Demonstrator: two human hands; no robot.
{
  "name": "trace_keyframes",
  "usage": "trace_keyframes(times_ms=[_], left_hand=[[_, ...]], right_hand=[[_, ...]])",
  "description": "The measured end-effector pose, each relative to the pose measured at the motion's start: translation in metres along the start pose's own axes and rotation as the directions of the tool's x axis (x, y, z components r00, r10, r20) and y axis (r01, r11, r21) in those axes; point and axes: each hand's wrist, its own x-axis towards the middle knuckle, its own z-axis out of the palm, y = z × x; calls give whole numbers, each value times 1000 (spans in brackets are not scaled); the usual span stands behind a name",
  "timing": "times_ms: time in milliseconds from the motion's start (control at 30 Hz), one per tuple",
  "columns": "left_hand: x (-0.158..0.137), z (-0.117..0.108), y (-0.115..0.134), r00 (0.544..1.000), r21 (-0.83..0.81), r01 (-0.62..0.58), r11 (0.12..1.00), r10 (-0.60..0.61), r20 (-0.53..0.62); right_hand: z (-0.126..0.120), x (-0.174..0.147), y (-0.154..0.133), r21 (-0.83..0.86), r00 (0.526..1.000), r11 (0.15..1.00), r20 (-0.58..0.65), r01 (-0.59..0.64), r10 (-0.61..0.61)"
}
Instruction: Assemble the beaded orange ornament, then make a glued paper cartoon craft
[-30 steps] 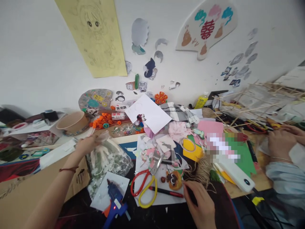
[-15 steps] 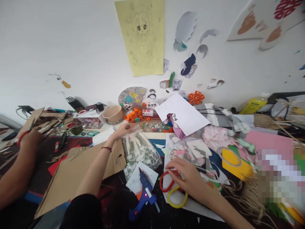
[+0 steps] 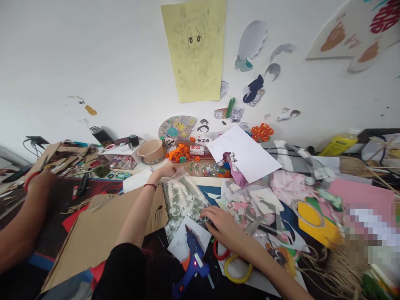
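A clear plastic bag with pale, limb-like pieces and white string inside lies in front of me. My left hand pinches its far upper corner. At the bag's right edge is my right hand, its fingers curved with a gap between thumb and forefinger; whether they touch the plastic I cannot tell. Below that hand and forearm lie scissors with one red and one yellow handle loop, partly covered. A blue glue gun with a lit red light rests on a white card near the bag.
Cardboard lies under my left forearm. Another person's hand holds red-handled scissors at the far left. Paper scraps, twine and yellow felt fill the right. A round tub stands behind.
My right hand has left the red-and-yellow scissors and moved left to the bag's edge. My left hand stays at the bag's corner. The view has shifted slightly left.
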Motion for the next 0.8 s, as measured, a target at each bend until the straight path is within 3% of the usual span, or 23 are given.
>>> trace_keyframes(times_ms=[100,267,567,700,800], left_hand=[[-2,-7,-8,995,81,59,995,-65,75],[-11,-17,-14,987,127,105,986,-119,108],[-15,-1,-17,988,104,51,993,-65,141],[-16,4,-18,991,40,0,999,-5,133],[-19,0,-19,998,-13,-7,1000,8,65]], right_hand=[[-5,1,6,11,1000,1000,3,-7,7],[-15,15,7,12,1000,1000,12,1,-1],[2,43,10,37,997,997,25,67,-68],[9,56,17,35,999,999,39,28,-29],[13,62,21,31,999,999,50,-3,2]])
